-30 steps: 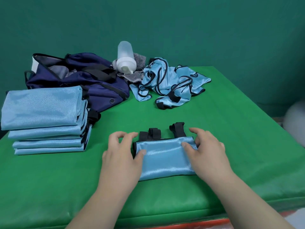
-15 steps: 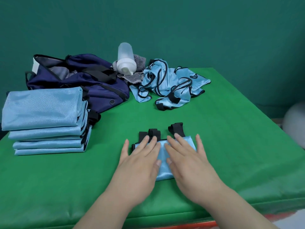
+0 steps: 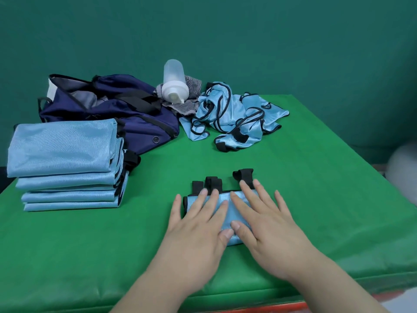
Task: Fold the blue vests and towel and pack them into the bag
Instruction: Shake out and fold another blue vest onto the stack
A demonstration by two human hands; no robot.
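A small folded blue vest (image 3: 228, 207) with black straps lies on the green mat near the front. My left hand (image 3: 198, 227) and my right hand (image 3: 264, 222) both press flat on it with straight fingers, side by side, covering most of it. A stack of folded blue vests (image 3: 65, 163) sits at the left. A heap of unfolded blue vests (image 3: 234, 111) with black trim lies at the back middle. The navy bag (image 3: 117, 114) lies open at the back left. A grey striped towel (image 3: 191, 91) is bunched between bag and heap.
A translucent shaker bottle (image 3: 174, 82) with a white lid lies tilted on the towel. The green mat (image 3: 316, 177) ends in a front edge just below my wrists and a right edge by a pale round object (image 3: 404, 172).
My hands went from gripping the folded vest's two sides to lying flat on top of it, and between half a second ago and now they stay pressed there.
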